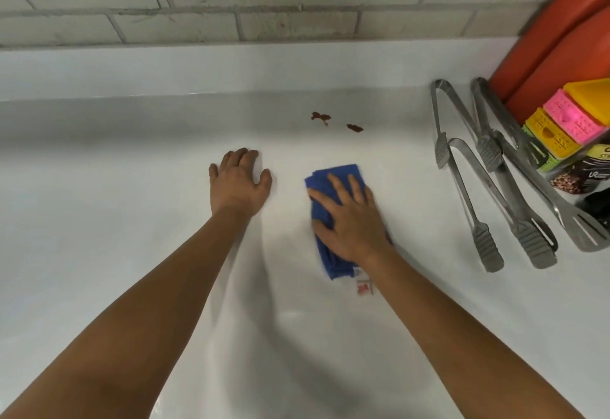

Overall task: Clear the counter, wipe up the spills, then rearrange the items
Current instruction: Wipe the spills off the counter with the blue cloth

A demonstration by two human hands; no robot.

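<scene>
Right hand [350,217] is lying flat with its fingers spread on the folded blue cloth [326,247], pressing it onto the counter rather than clutching it; a small white tag is poking out at the cloth's near end. Left hand [239,184] is resting palm down just beside it, fingers loosely bent at the tips, holding nothing.

The white counter [132,220] is filling most of the view. At far right, two orange boards [558,42] are leaning against the tiled wall. In front of them a clear pack [581,167] is holding scrubbers, with pink [571,118], yellow and green ones showing; what else is inside, I can't tell. Three steel tongs [475,187] are lying side by side left of it. Two brown spills [321,117] are sitting beyond the cloth, apart from it, untouched.
</scene>
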